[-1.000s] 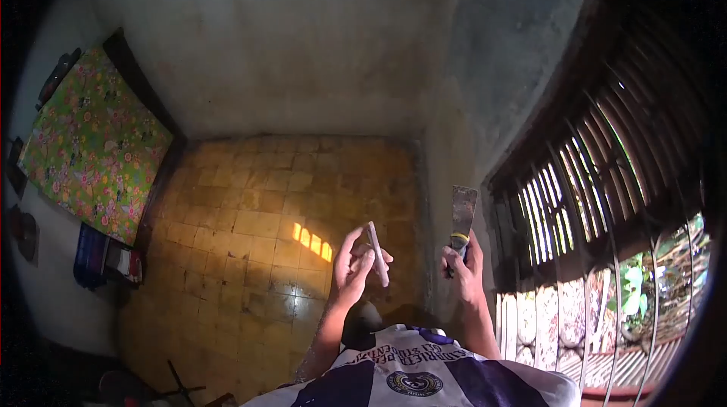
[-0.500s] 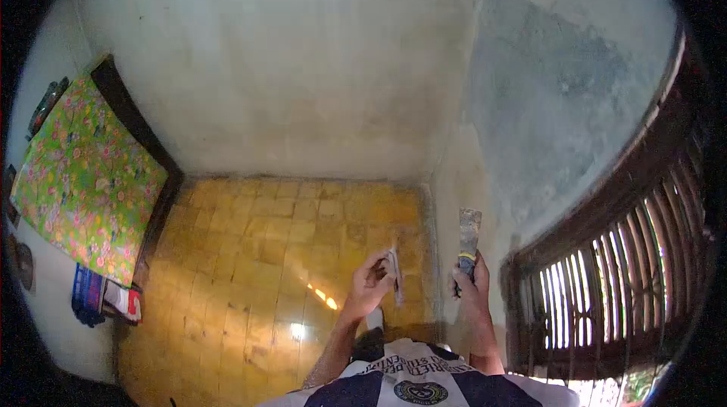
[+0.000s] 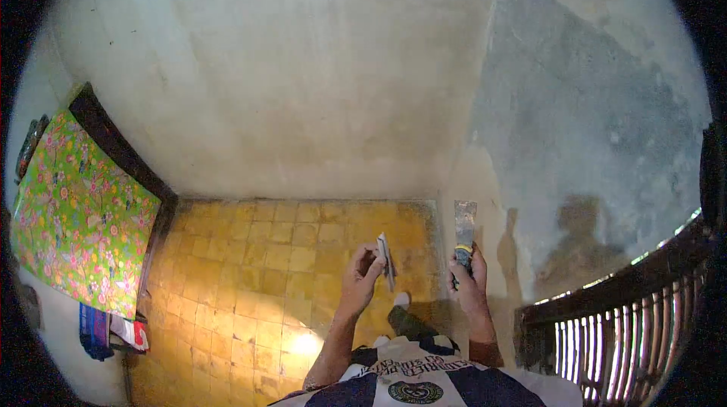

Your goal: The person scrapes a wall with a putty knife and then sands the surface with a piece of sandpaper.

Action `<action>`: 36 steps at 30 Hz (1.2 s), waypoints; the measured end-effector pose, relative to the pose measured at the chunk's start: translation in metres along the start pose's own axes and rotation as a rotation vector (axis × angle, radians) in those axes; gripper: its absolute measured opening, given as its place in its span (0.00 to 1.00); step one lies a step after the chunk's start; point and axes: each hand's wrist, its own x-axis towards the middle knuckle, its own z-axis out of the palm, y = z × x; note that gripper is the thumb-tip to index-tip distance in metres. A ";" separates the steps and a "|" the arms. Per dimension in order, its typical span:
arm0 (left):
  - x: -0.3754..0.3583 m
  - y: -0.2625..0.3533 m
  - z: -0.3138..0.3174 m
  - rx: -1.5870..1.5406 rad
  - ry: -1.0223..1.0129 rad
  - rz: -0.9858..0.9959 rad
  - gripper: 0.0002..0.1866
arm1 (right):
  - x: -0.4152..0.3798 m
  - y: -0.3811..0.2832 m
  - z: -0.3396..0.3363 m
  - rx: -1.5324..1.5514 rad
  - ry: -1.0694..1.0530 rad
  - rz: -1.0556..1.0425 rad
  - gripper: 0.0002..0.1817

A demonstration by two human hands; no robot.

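Observation:
My right hand (image 3: 471, 274) is closed round the dark handle of a putty knife (image 3: 465, 219). Its blade, stained and flat, points up, and a yellow band rings the handle's top. My left hand (image 3: 362, 274) pinches a thin, pale, flat plate (image 3: 385, 259), seen almost edge-on, so its exact kind cannot be told. The two hands are apart, held in front of my body above the floor.
Ahead rises a pale plastered wall (image 3: 295, 89); to the right, a wall with a grey patch (image 3: 575, 104). A slatted wooden window (image 3: 621, 339) is at lower right. A green flowered sheet (image 3: 83, 210) covers something at left. Yellow tiles (image 3: 250, 278) make up the floor.
My view has turned to the right, showing more of the grey-patched wall and a shadow on it. Both hands keep hold of their things, and the left one has tilted slightly.

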 end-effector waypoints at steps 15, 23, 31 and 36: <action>0.265 0.003 0.022 0.108 -0.039 -0.042 0.06 | 0.278 -0.047 0.003 0.058 -0.043 -0.086 0.12; 0.347 -0.033 0.045 0.146 -0.027 -0.187 0.10 | 0.354 -0.048 -0.026 0.074 0.054 -0.114 0.15; 0.510 -0.072 0.048 0.265 -0.342 0.166 0.12 | 0.441 -0.053 -0.026 0.067 0.364 -0.191 0.12; 0.563 -0.071 0.071 0.019 -0.539 -0.028 0.09 | 0.460 -0.053 -0.026 0.020 0.569 -0.179 0.12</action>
